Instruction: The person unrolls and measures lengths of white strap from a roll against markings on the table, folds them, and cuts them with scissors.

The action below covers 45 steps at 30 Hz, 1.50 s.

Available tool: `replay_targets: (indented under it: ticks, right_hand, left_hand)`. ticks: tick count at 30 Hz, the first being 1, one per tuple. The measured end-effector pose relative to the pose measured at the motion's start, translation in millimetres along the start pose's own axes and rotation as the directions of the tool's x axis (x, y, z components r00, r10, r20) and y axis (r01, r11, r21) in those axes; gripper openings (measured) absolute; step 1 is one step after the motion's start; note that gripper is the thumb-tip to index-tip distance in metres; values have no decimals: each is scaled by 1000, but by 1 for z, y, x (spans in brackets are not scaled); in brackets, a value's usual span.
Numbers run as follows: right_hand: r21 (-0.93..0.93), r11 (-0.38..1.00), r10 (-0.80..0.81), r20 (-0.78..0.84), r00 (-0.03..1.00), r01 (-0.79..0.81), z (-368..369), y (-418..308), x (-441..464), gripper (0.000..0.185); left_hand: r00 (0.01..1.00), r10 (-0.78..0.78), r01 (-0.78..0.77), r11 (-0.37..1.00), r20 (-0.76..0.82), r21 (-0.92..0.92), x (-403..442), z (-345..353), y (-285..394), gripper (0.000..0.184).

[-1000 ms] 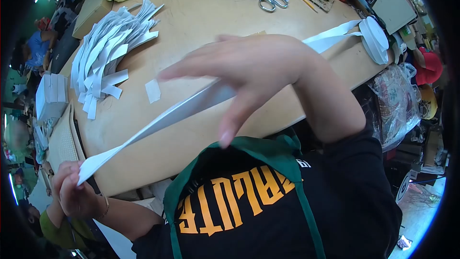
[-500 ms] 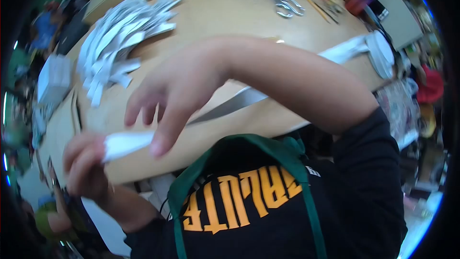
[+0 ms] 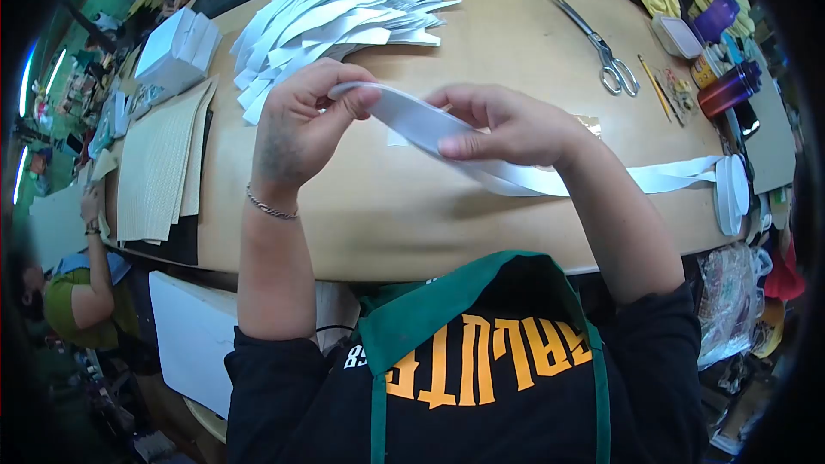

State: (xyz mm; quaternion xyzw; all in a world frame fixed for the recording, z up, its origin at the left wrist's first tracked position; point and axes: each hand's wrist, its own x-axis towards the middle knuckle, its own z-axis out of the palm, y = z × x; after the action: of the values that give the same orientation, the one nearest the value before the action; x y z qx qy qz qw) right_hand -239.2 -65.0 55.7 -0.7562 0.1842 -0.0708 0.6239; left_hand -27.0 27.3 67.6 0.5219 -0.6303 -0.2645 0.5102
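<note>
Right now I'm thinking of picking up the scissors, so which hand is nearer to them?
Right. The right hand is left of the scissors and closer to the body; the left hand is farther left, by the pile of white strips.

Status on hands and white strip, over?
Left hand pinching white strip near its end. Right hand at strip, grip unclear. Strip runs under right forearm to white roll; scissors lie clear.
</note>
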Motion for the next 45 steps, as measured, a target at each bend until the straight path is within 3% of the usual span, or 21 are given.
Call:
replay_targets:
  ticks: [1, 5, 8, 11, 12, 13, 14, 16, 18, 20, 23, 25, 29, 32, 34, 35, 37, 38, 40, 42, 45]
  right_hand:
    - [187, 982, 30, 24, 999, -34, -3, -7, 2, 54]
    - [160, 983, -113, 124, 986, 93, -9, -24, 12, 51]
    - [253, 967, -53, 291, 955, -23, -9, -19, 9, 42]
    - [-189, 981, 52, 65, 997, -39, -26, -15, 1, 29]
    - [-350, 934, 54, -36, 998, -63, -32, -15, -5, 28]
    - [-554, 805, 99, -231, 968, -214, -29, -44, -21, 26]
    - [-834, 527, -336, -383, 860, -165, -30, -22, -25, 16]
    - [-917, 300, -681, -399, 614, -262, -34, -13, -30, 15]
    - [-922, 243, -736, -378, 561, -302, -22, -9, -30, 14]
    - [-927, 226, -744, -363, 561, -300, -12, 1, -36, 13]
    - [-932, 248, -718, -360, 596, -264, -2, 26, -36, 10]
    - [-932, 266, -699, -362, 616, -246, 3, 35, -37, 10]
    - [-938, 259, -672, -347, 655, -230, 10, 37, -40, 9]
    - [-934, 280, -668, -355, 653, -222, 10, 35, -44, 8]
    - [-938, 295, -641, -336, 690, -183, 12, 29, -49, 9]
    - [-939, 304, -628, -326, 707, -163, 14, 25, -53, 11]
    - [-866, 500, -524, -289, 801, 14, 19, 12, -62, 19]
    - [-799, 594, -476, -253, 842, 95, 21, 4, -66, 24]
    - [-728, 684, -334, -255, 907, 47, 15, -9, -81, 36]
    - [-695, 714, -139, -269, 953, -92, -5, -12, -99, 36]
    - [-737, 616, -48, -387, 921, -278, -42, 14, -145, 36]
  left_hand:
    - [979, 174, -185, 977, 111, 108, 4, -1, 5, 8]
    - [919, 308, -368, 892, 245, 263, 21, 0, 31, 11]
    - [847, 432, -518, 802, 308, 297, 32, -13, 47, 12]
    - [831, 523, -553, 740, 189, 383, 26, -30, 50, 14]
    - [828, 543, -545, 724, 137, 423, 22, -34, 48, 13]
    - [828, 551, -534, 721, 102, 441, 16, -36, 41, 15]
    - [822, 565, -528, 716, 65, 457, 9, -35, 28, 16]
    - [901, 434, -425, 882, 1, 205, -9, -21, -10, 21]
    - [939, 343, -343, 939, 34, -8, -24, 3, -44, 11]
    - [991, 101, -67, 941, 86, -332, -43, 23, -67, 17]
    - [955, -88, 269, 664, 284, -698, -58, 36, -73, 41]
    - [900, -158, 434, 423, 407, -795, -62, 43, -71, 61]
    - [791, -345, 611, 416, 505, -673, -57, 45, -76, 51]
    - [814, -398, 562, 723, 423, -402, -51, 44, -53, 37]
    - [806, -449, 547, 814, 386, -194, -44, 16, -33, 24]
    - [863, -400, 450, 886, 310, -108, -42, 0, -30, 18]
    - [976, -170, 151, 979, 136, 139, -38, -19, 3, 12]
    - [992, -116, 103, 977, 59, 186, -40, -35, 11, 14]
    - [989, 107, -137, 924, 102, 356, -37, -36, 46, 15]
    - [989, 111, -144, 861, 96, 487, -38, -33, 55, 13]
    - [997, 38, -64, 890, 65, 452, -35, -31, 26, 10]
